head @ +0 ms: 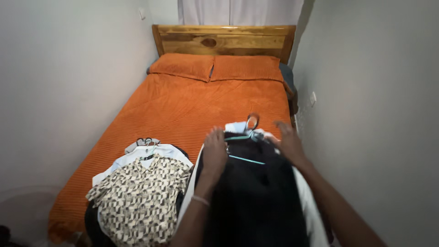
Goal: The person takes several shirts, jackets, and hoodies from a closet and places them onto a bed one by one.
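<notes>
A black garment (256,192) on a teal hanger (247,160) lies on top of a pile of hung clothes at the near right of the orange bed (192,105). My left hand (214,153) presses flat on the garment's left shoulder. Resting on its right shoulder, my right hand (289,142) has its fingers spread. The hanger hook (252,121) points toward the pillows. White garments (308,210) show under the black one.
A second pile at the near left has a patterned beige shirt (137,201) on top of white shirts, with hanger hooks (146,142) above. Two orange pillows (215,67) lean by the wooden headboard (224,40). Grey walls close in on both sides.
</notes>
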